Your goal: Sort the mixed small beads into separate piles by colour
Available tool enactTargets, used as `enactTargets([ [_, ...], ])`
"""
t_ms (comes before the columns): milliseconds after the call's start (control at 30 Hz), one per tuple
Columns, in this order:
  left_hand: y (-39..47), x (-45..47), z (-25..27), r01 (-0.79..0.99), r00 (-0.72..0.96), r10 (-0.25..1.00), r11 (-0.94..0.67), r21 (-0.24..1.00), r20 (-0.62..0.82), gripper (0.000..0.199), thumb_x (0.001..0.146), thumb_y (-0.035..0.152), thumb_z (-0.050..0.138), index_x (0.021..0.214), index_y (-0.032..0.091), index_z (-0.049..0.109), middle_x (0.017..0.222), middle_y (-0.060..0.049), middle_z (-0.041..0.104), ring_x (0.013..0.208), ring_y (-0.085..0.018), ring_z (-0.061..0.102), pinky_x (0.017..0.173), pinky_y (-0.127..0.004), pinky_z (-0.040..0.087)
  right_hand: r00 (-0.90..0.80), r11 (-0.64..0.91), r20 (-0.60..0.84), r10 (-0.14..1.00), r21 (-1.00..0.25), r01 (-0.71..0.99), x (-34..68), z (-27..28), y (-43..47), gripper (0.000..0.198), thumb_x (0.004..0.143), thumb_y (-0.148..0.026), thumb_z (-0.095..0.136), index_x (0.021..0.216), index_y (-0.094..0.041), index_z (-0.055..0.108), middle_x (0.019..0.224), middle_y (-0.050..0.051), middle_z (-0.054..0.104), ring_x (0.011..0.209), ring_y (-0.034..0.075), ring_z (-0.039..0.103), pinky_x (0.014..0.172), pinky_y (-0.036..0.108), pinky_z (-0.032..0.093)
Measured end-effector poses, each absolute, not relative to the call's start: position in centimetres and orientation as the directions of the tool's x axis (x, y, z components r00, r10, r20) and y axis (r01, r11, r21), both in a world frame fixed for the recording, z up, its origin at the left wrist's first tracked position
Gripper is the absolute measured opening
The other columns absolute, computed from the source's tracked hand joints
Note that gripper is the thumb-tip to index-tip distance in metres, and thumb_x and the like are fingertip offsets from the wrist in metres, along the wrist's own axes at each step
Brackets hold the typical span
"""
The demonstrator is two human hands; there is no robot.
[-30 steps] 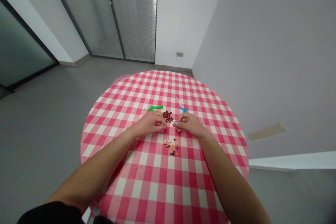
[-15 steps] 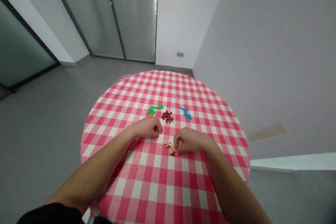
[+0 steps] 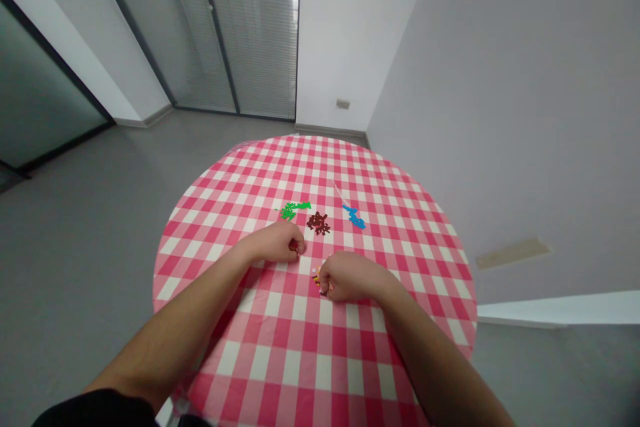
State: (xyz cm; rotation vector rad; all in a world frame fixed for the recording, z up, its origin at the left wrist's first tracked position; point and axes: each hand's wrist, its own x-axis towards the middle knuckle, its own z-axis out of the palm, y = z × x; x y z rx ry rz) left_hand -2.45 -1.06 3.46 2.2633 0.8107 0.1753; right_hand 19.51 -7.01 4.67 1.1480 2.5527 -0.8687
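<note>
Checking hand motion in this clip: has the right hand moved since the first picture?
Yes: the right hand has moved nearer the wearer, away from the brown pieces, and now covers part of the mixed-colour pieces.

We see a pink-and-white checked tablecloth [image 3: 280,360], with green pieces [image 3: 289,212], dark brown pieces [image 3: 316,221] and blue pieces [image 3: 356,219] mid-frame.

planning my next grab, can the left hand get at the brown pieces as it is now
Likely yes: the brown pieces lie close to the left hand, with only tablecloth showing between, and the right hand is nearer the person.
</note>
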Motion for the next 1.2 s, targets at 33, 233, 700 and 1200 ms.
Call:
enactTargets([
  [33,-1.1,-2.5,3.5,0.507,0.789,0.607,-0.550,0.664,-0.098,0.017,0.064,0.006,0.057,0.069,0.018,0.068,0.068,0.000,0.066,0.062,-0.014,0.056,0.062,-0.026,0.040,-0.677,0.526,-0.419,0.605,-0.428,0.735,19.4,4.8,-7.1,0.013,0.070,-0.016,0.065,0.076,-0.021,0.075,0.074,0.002,0.072,0.060,0.014,0.056,0.053,0.025,0.034],
  [233,-1.1,-2.4,3.5,0.533,0.768,0.633,-0.544,0.648,-0.100,0.021,0.069,0.008,0.058,0.081,0.017,0.072,0.078,-0.003,0.070,0.069,-0.017,0.061,0.068,-0.029,0.043,-0.682,0.557,-0.447,0.579,-0.395,0.731,18.7,5.4,-7.4,0.013,0.066,-0.012,0.061,0.070,-0.020,0.070,0.070,0.001,0.070,0.056,0.013,0.051,0.051,0.025,0.031],
  [700,-1.5,-1.7,3.8,0.433,0.835,0.547,-0.596,0.676,-0.052,0.022,0.067,0.002,0.056,0.073,0.015,0.072,0.074,-0.001,0.072,0.068,-0.014,0.062,0.068,-0.024,0.044,-0.694,0.552,-0.387,0.607,-0.423,0.719,18.5,5.3,-7.5,0.008,0.071,-0.018,0.064,0.072,-0.019,0.072,0.071,0.002,0.071,0.059,0.013,0.055,0.052,0.024,0.030],
  [1200,-5.2,1.0,4.3,0.272,0.961,0.232,-0.673,0.688,-0.153,0.014,0.076,0.012,0.072,0.083,0.024,0.077,0.093,0.001,0.077,0.077,-0.015,0.066,0.071,-0.023,0.047,-0.428,0.185,-0.274,0.861,-0.616,0.766,24.3,4.4,-3.2,0.002,0.068,-0.015,0.063,0.068,-0.017,0.064,0.060,-0.002,0.060,0.057,0.012,0.054,0.053,0.023,0.037],
])
